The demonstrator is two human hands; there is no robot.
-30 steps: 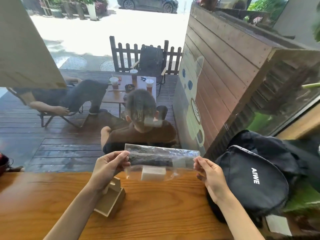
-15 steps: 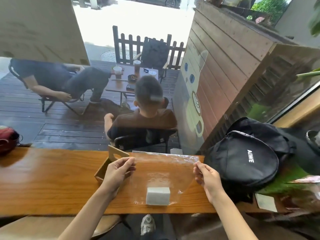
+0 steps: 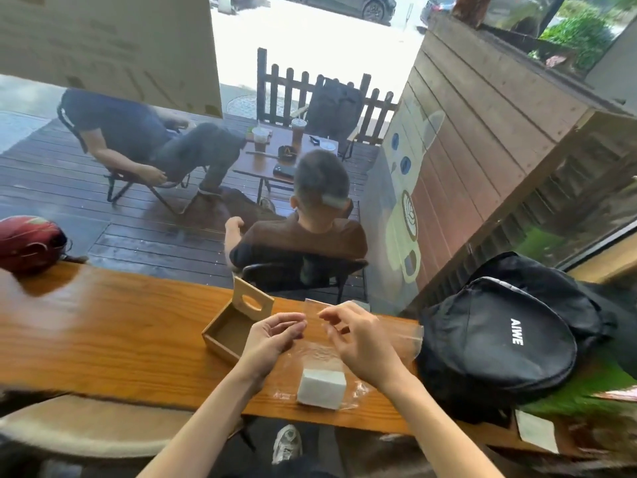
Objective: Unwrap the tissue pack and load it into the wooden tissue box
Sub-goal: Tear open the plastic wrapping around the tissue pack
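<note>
The fingers of the left hand (image 3: pixel 272 339) and the right hand (image 3: pixel 358 343) are curled close together above the clear wrapper (image 3: pixel 396 336); whether its top edge is pinched cannot be told through the blur. The white tissue pack (image 3: pixel 321 388) is seen inside the wrapper, near the table's (image 3: pixel 103 339) front edge. The open wooden tissue box (image 3: pixel 231 327) is set just left of the hands, its lid upright. A black backpack (image 3: pixel 499 339) is placed at the table's right end.
</note>
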